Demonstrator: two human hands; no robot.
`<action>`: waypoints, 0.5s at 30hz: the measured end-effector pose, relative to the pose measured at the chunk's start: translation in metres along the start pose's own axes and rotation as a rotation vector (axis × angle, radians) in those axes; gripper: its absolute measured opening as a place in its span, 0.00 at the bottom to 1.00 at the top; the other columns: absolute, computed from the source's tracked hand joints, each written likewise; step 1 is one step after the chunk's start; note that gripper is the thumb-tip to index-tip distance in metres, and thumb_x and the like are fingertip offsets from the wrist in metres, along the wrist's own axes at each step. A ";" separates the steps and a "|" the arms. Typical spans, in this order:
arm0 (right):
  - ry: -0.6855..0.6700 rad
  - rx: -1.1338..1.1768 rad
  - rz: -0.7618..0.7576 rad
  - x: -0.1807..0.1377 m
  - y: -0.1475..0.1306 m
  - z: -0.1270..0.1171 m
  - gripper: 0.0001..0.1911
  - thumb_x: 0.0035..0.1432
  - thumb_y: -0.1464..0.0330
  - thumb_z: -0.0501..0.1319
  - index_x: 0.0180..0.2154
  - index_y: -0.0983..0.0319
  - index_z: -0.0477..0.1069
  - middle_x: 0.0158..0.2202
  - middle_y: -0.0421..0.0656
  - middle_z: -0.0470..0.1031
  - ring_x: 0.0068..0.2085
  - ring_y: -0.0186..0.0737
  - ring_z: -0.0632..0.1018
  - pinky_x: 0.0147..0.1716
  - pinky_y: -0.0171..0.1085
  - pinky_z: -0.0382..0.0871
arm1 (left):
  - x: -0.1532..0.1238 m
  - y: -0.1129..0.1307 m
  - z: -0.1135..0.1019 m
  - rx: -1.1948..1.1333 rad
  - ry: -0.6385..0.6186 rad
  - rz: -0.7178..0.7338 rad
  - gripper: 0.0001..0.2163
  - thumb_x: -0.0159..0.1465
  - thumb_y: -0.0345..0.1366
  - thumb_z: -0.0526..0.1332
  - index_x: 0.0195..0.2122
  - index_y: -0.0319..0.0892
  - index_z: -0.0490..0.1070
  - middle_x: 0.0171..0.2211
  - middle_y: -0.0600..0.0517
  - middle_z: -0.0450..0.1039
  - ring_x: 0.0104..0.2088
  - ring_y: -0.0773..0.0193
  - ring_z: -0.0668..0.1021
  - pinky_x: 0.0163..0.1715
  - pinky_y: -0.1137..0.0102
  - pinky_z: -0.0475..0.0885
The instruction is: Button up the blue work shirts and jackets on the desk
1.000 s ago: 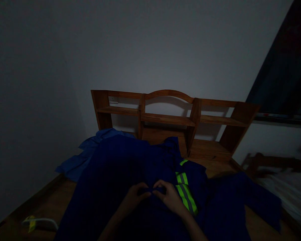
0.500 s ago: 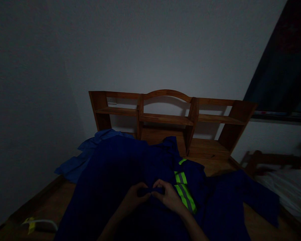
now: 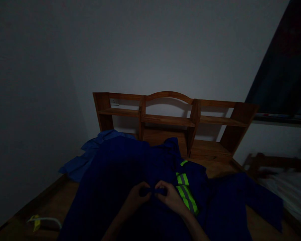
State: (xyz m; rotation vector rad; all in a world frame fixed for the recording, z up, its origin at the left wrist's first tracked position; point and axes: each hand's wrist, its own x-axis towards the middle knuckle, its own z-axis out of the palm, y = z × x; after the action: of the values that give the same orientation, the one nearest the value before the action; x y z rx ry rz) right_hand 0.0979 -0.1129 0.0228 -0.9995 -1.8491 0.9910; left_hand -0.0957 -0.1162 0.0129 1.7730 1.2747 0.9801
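- Barely anything's different from a second ago — both hands sit in the same spot on the front of the dark blue work jacket, and the view just drifted a touch.
- Left hand and right hand are pressed in close together, each pinching a small fold of jacket cloth between thumb and fingers. What's pinched now shows as a short dark strip stretched between the two hands; before, it was more bunched up.
- My read: it's fiddly work on one small spot of the front, maybe a button or a flap, but it's too dark to tell which.
- The jacket lies spread flat on the wooden desk, collar end toward the wooden shelf unit, with a yellow-green reflective stripe just right of the right hand.
- Edges and room — a sleeve trails off to the right toward the desk edge, and a lighter blue cloth is heaped at the far left, touching the jacket.
- A pale cable with a yellow tag lies near the front left corner, well apart from the hands.
- The wall hems in the left side; bare desk shows on the left and in front of the shelves.
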 end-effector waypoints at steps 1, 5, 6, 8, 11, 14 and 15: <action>0.001 -0.001 -0.003 0.000 -0.001 0.000 0.08 0.49 0.75 0.58 0.34 0.61 0.70 0.31 0.36 0.71 0.35 0.35 0.71 0.36 0.32 0.61 | 0.001 -0.001 0.001 0.002 0.002 0.009 0.09 0.54 0.37 0.59 0.35 0.41 0.71 0.34 0.52 0.74 0.37 0.61 0.74 0.39 0.72 0.65; -0.003 -0.012 -0.005 -0.001 -0.002 -0.001 0.07 0.49 0.73 0.60 0.34 0.61 0.71 0.31 0.37 0.72 0.36 0.35 0.71 0.37 0.32 0.61 | 0.001 -0.002 0.001 0.017 0.003 0.027 0.09 0.54 0.37 0.59 0.35 0.41 0.71 0.34 0.52 0.74 0.38 0.62 0.74 0.40 0.72 0.65; -0.005 -0.019 -0.003 -0.001 -0.002 -0.002 0.07 0.49 0.72 0.60 0.34 0.61 0.71 0.31 0.36 0.72 0.35 0.35 0.71 0.37 0.32 0.61 | 0.001 -0.002 0.000 0.020 0.003 0.025 0.09 0.54 0.37 0.59 0.36 0.41 0.71 0.35 0.52 0.74 0.38 0.61 0.74 0.40 0.72 0.65; -0.010 -0.029 0.002 -0.001 0.000 -0.002 0.07 0.49 0.72 0.62 0.34 0.60 0.71 0.30 0.36 0.71 0.35 0.35 0.71 0.36 0.32 0.61 | 0.000 0.001 0.000 0.021 0.002 0.016 0.09 0.54 0.37 0.58 0.36 0.41 0.71 0.35 0.52 0.74 0.39 0.61 0.74 0.40 0.72 0.65; -0.020 -0.024 0.018 -0.001 0.001 -0.001 0.08 0.49 0.70 0.63 0.35 0.60 0.71 0.30 0.36 0.71 0.35 0.35 0.70 0.35 0.32 0.61 | -0.001 0.004 0.000 0.021 0.007 0.013 0.09 0.54 0.36 0.58 0.35 0.41 0.72 0.34 0.51 0.74 0.38 0.61 0.75 0.40 0.72 0.66; -0.011 -0.016 0.024 0.000 0.003 0.000 0.08 0.49 0.69 0.64 0.35 0.60 0.71 0.30 0.36 0.70 0.34 0.35 0.70 0.35 0.31 0.61 | 0.000 0.004 0.000 0.021 0.013 0.015 0.09 0.54 0.36 0.58 0.34 0.41 0.72 0.35 0.51 0.75 0.38 0.61 0.75 0.40 0.72 0.66; -0.003 -0.016 0.019 0.000 0.003 0.000 0.08 0.49 0.69 0.64 0.35 0.60 0.71 0.30 0.36 0.70 0.35 0.35 0.70 0.36 0.31 0.60 | 0.000 0.003 0.001 0.020 0.015 0.016 0.09 0.54 0.36 0.58 0.34 0.41 0.72 0.35 0.51 0.75 0.39 0.61 0.75 0.41 0.71 0.67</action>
State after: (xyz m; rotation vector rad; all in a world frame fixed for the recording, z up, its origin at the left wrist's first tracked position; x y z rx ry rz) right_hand 0.0990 -0.1118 0.0197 -1.0279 -1.8562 0.9908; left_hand -0.0939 -0.1171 0.0154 1.7963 1.2859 0.9949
